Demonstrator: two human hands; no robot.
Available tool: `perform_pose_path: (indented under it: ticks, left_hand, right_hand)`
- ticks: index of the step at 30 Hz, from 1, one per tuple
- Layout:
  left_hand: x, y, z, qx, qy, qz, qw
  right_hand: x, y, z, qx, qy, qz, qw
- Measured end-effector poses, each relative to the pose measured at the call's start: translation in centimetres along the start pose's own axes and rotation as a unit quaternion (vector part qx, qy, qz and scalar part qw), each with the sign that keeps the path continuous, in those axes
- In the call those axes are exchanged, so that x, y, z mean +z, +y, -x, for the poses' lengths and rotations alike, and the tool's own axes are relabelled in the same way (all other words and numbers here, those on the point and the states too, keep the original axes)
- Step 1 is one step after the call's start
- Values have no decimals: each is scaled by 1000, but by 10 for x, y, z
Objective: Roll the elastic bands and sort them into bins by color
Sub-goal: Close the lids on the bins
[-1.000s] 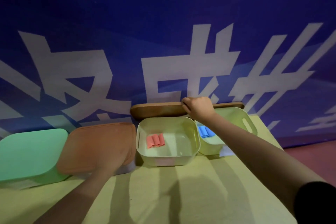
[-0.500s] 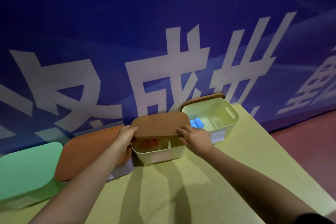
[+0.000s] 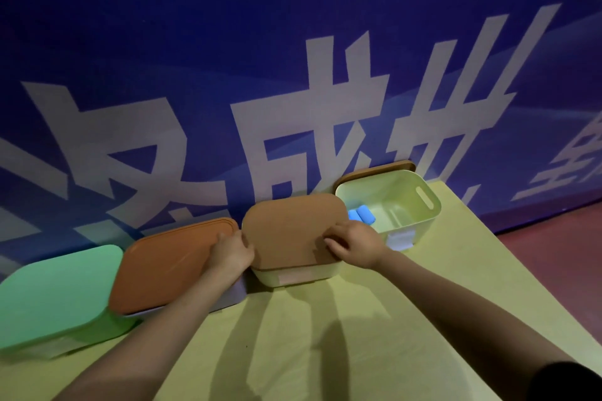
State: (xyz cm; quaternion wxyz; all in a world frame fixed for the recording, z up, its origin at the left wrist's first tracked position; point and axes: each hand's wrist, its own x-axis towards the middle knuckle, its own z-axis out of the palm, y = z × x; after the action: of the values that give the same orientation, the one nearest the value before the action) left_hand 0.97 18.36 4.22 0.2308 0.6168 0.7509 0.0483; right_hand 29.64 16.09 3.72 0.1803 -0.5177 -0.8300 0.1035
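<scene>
Both of our hands are on the brown lid (image 3: 290,231) that sits on top of the middle bin (image 3: 293,275): our left hand (image 3: 229,254) holds its left edge with the fingers curled over the rim, and our right hand (image 3: 353,246) rests on the lid's right side, fingers bent and pressing down on the top near the edge. Starting at the far left of the yellow table (image 3: 325,352), we see a green bin (image 3: 55,299) with its green lid on. Just to its right stands a pale bin closed by an orange lid (image 3: 169,264), touching or nearly touching the green one, and our left wrist crosses over its right corner. Next comes the covered middle bin, cream-coloured, with a pale label on its front wall; what is inside we cannot tell, since the lid hides it. Further right, just beside it, an open cream bin (image 3: 420,221) with a slot handle in its wall holds rolled blue bands (image 3: 361,215) lying against its left inner side. Another brown lid (image 3: 378,169) stands on edge behind that open bin, leaning against the blue banner (image 3: 293,42) with large white characters that fills the background.
</scene>
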Motion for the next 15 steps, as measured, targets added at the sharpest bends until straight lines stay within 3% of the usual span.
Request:
perform_pose_path:
  ticks: [5, 10, 15]
  left_hand:
    - [-2, -1, -3, 21, 27, -46, 998]
    - [4, 19, -13, 30, 47, -72, 996]
    - [2, 20, -32, 9, 85, -50, 995]
  right_hand:
    - [-2, 6, -37, 50, 42, -2, 998]
    - [32, 3, -60, 58, -29, 62, 996]
    - [35, 1, -79, 50, -48, 75, 995]
